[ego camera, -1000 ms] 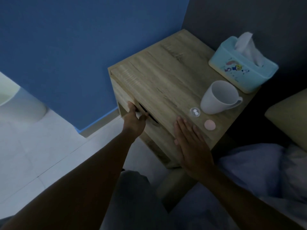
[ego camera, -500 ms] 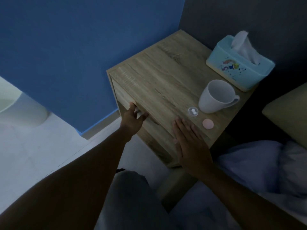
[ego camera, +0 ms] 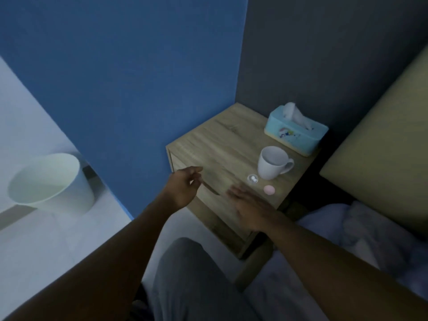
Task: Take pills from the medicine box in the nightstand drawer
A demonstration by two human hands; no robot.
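The wooden nightstand (ego camera: 222, 144) stands in the corner, and its drawer front (ego camera: 208, 200) looks flush with a dark handle slot showing. My left hand (ego camera: 183, 186) hovers just in front of that slot, fingers loosely curled and apart, holding nothing. My right hand (ego camera: 247, 205), blurred, lies flat and open on the top's near edge. A small clear cap (ego camera: 252, 178) with two white pills sits on the top, with a pink round lid (ego camera: 269, 189) beside it. No medicine box is in sight.
A white mug (ego camera: 273, 163) and a light blue tissue box (ego camera: 296, 133) stand at the back right of the top. A white bin (ego camera: 51, 181) is on the floor at left. Bedding (ego camera: 361, 228) and a cushion (ego camera: 382, 144) lie to the right.
The drawer's dark gap has closed and my left hand has come off the drawer front. The view has pulled back and up. My right hand stays on the top.
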